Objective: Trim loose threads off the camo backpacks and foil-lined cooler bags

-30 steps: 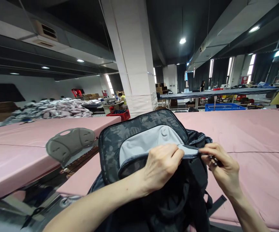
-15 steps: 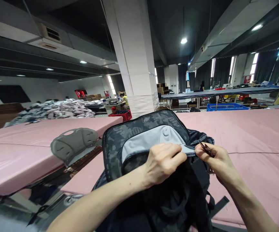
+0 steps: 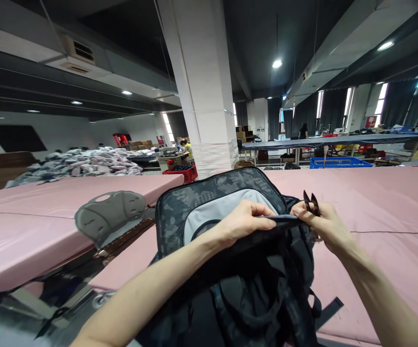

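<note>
A dark camouflage backpack (image 3: 266, 289) stands in front of me with its front panel opened out, showing a pale grey lining (image 3: 209, 212). My left hand (image 3: 243, 222) is closed on the edge of the bag's opening, thumb and fingers on either side of the fabric. Farther right along that same edge, my right hand (image 3: 322, 224) pinches the fabric between thumb and fingertips. Dark thread snips (image 3: 312, 203) are also held in my right hand, with their two pointed blades sticking up, apart from each other and off the fabric.
Pink-covered tables lie on the left (image 3: 31, 202) and right (image 3: 385, 207). A grey chair (image 3: 109, 217) stands left of the backpack. Behind are a white pillar (image 3: 205, 96), a blue crate (image 3: 341, 162), a red crate (image 3: 182, 172) and a heap of wrapped bundles (image 3: 86, 161). Other people are farther back.
Both hands have risen slightly, lifting the bag's edge. The left hand has loosened from a fist into a flatter grip. The snips have turned from lying sideways to pointing up.
</note>
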### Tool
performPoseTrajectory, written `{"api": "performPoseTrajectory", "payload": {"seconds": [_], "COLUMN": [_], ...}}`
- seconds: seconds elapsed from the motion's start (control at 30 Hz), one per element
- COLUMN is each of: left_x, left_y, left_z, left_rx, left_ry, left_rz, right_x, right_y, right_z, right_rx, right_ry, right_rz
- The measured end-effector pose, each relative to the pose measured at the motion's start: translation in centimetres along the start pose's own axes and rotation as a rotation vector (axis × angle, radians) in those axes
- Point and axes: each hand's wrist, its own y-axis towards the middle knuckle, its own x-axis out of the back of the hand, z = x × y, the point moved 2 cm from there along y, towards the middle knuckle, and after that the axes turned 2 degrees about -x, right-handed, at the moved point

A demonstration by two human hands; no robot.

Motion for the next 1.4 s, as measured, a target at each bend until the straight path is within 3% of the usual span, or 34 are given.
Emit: {"api": "performPoseTrajectory", "payload": {"seconds": [0.07, 0.17, 0.23, 0.33, 0.43, 0.57, 0.73, 0.83, 0.97, 1.1, 1.27, 1.33, 1.4], "left_x": [0.4, 0.5, 0.3, -0.2, -0.4, 0.1, 0.8, 0.8, 0.7, 0.4, 0.3, 0.4, 0.6], "left_y": [0.3, 0.3, 0.3, 0.4, 0.7, 1.4, 1.9, 2.1, 2.3, 1.9, 0.2, -0.4, -0.6], "left_z": [0.3, 0.1, -0.2, -0.5, -0.8, -1.0, -0.9, -0.7, -0.4, -0.4, -1.1, -1.2, -1.2], "left_rx": [0.053, -0.063, -0.143, -0.199, -0.236, -0.203, -0.134, -0.122, -0.112, -0.145, -0.415, -0.451, -0.44], "left_ry": [-0.089, -0.02, 0.065, 0.174, 0.224, 0.248, 0.202, 0.185, 0.164, 0.238, 0.621, 0.658, 0.571], "left_rz": [-0.004, -0.067, -0.101, -0.157, -0.181, -0.037, 0.187, 0.209, 0.203, 0.09, -0.402, -0.437, -0.365], "right_x": [0.6, 0.6, 0.1, -0.4, -0.8, -1.0, -0.9, -0.9, -0.6, -0.1, -0.1, -0.3, -0.4], "right_y": [0.1, -0.6, -1.0, -1.2, -1.0, -0.4, 1.0, 1.6, 2.0, 1.9, 1.8, 1.8, 1.8], "right_z": [0.4, 1.4, 1.9, 2.7, 3.1, 2.9, 1.5, 1.0, 1.3, 1.5, 1.2, 1.1, 0.9], "right_rx": [0.161, 0.538, 0.709, 0.855, 0.912, 0.795, 0.302, 0.041, -0.022, -0.007, 0.015, 0.085, 0.146], "right_ry": [-0.08, -0.291, -0.457, -0.655, -0.779, -0.657, -0.281, -0.151, -0.097, -0.087, -0.044, 0.003, 0.05], "right_rz": [-0.073, -0.167, -0.208, -0.3, -0.313, -0.256, -0.003, 0.118, 0.154, 0.115, 0.148, 0.091, 0.021]}}
